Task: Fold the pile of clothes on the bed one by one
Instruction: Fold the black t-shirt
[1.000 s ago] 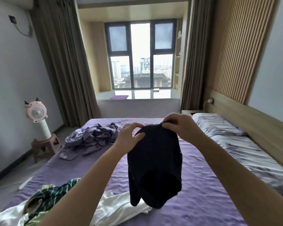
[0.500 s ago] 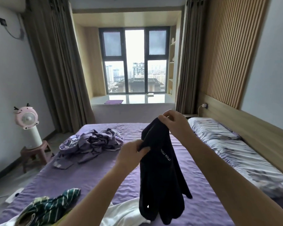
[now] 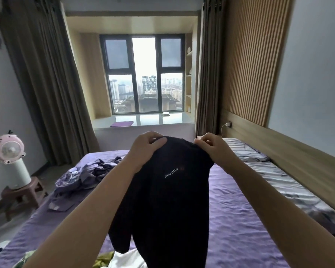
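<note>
A black garment [image 3: 168,200] with small white lettering hangs in the air over the purple bed [image 3: 240,219]. My left hand [image 3: 147,147] grips its top edge on the left, and my right hand [image 3: 211,147] pinches the top edge on the right. The cloth drapes down between my forearms, its lower end near the pile at the bed's near edge. That pile shows a white garment [image 3: 128,260] and a green striped one [image 3: 103,260], mostly hidden behind my arm and the black cloth.
A crumpled lilac garment [image 3: 85,175] lies on the bed's far left. Grey patterned pillows [image 3: 278,180] line the wooden headboard on the right. A pink fan [image 3: 10,153] stands on a small stool [image 3: 19,196] left of the bed. Curtains frame the window beyond.
My hands have spread the black garment's top edge apart and level; half a second ago the left hand was lower. The lettering now faces me. The view has tilted up.
</note>
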A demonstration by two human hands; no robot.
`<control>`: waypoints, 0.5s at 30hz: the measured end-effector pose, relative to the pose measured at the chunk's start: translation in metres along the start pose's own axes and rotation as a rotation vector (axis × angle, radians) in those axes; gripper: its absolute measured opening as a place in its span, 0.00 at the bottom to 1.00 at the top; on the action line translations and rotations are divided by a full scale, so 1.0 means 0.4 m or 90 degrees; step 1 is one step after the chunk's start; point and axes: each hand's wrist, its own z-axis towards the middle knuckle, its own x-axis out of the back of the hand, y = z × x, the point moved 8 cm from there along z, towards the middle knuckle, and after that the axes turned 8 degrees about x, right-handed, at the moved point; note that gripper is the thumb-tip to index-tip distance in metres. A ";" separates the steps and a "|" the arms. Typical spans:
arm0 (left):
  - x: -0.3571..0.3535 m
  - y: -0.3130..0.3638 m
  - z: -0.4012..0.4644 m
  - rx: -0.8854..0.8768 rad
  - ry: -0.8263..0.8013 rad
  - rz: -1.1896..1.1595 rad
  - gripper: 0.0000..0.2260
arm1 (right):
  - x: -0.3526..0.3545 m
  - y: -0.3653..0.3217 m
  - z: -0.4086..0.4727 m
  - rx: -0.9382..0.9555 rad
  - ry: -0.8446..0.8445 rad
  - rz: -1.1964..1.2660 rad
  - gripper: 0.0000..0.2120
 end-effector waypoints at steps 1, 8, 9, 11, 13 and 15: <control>0.002 0.005 0.002 -0.007 0.001 0.007 0.05 | -0.001 0.001 -0.001 -0.001 0.008 0.006 0.13; 0.063 0.001 0.028 -0.015 0.055 0.025 0.06 | -0.040 -0.002 -0.024 0.015 -0.039 0.199 0.08; 0.069 -0.007 0.031 -0.012 0.058 0.023 0.06 | -0.046 -0.002 -0.027 0.016 -0.060 0.236 0.08; 0.084 -0.024 0.035 0.002 0.066 -0.008 0.04 | -0.049 -0.002 -0.028 0.026 -0.069 0.275 0.08; 0.101 -0.043 0.035 0.018 0.075 -0.042 0.05 | -0.042 0.004 -0.024 0.027 -0.033 0.282 0.05; 0.113 -0.057 0.035 0.021 0.079 -0.044 0.05 | -0.040 0.016 -0.021 0.009 0.005 0.298 0.05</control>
